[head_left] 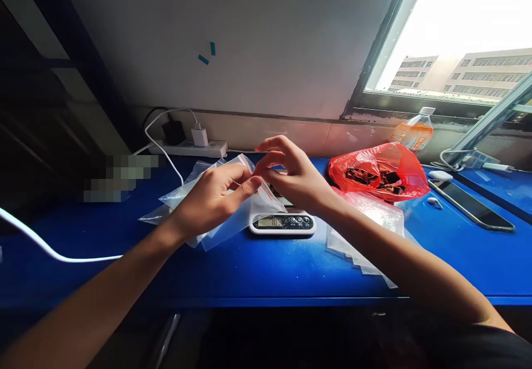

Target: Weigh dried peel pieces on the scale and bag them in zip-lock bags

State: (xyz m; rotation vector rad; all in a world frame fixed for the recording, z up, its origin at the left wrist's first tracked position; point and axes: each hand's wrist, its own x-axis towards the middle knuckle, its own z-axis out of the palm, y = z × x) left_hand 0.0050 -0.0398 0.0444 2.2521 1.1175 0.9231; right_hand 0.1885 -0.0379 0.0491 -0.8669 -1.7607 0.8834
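Note:
My left hand (pixel 211 197) is closed on a clear zip-lock bag (pixel 236 222) with a red strip along its mouth, thumb uppermost. At that mouth, the thumb and a finger of my right hand (pixel 293 175) come together beside my left thumb, and another finger curves above, apart. The exact contact of the right fingertips is partly hidden. Below the hands sits a white kitchen scale (pixel 310 227) with a lit display and round buttons; its platform is mostly covered by the hands and bag. More clear bags (pixel 166 200) lie under and left of my left hand.
Right of my right hand stands an open red plastic bag (pixel 405 172) of dark reddish-brown dried pieces. Flat clear bags (pixel 366 261) lie before it. Further right are a phone (pixel 474 205), an earbud (pixel 434 203) and an orange drink bottle (pixel 418 131). A power strip (pixel 178 148) is behind.

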